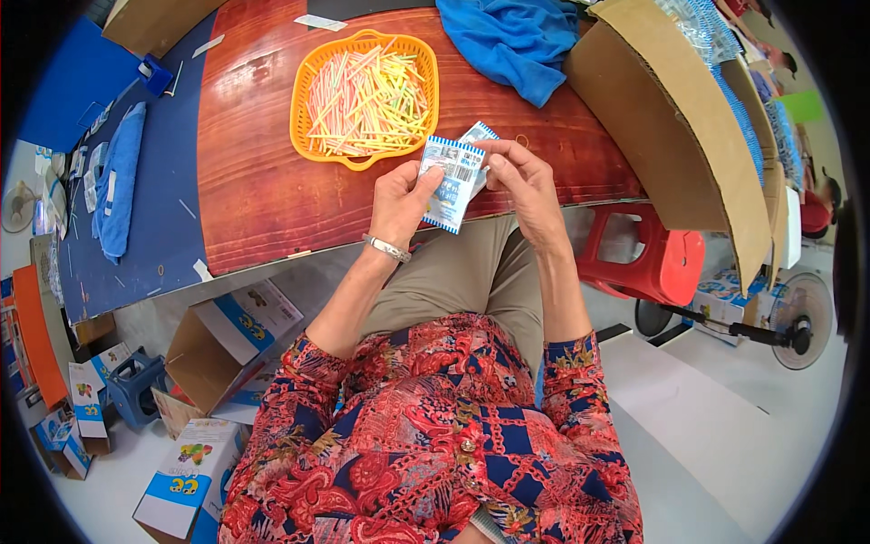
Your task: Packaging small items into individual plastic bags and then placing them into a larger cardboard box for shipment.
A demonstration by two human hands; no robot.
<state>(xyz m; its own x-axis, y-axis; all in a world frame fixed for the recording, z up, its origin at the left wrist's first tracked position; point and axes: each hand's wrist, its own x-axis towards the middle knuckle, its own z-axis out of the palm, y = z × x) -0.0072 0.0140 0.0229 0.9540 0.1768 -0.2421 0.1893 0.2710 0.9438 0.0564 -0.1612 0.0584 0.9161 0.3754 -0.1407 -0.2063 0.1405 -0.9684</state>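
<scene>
My left hand pinches a small blue-and-white packet by its side, thumb lying on its front. Behind it a second, similar packet shows partly, tilted to the right. My right hand has its thumb and forefinger pressed together at the right edge of this rear packet. Both hands are just over the near edge of the red-brown wooden table. Beyond them stands an orange plastic basket, filled with thin pink and yellow sticks.
A blue cloth lies at the table's far side. To the right rises an open cardboard box; below it are a red stool and a fan. Another blue cloth lies left. Cartons stand on the floor.
</scene>
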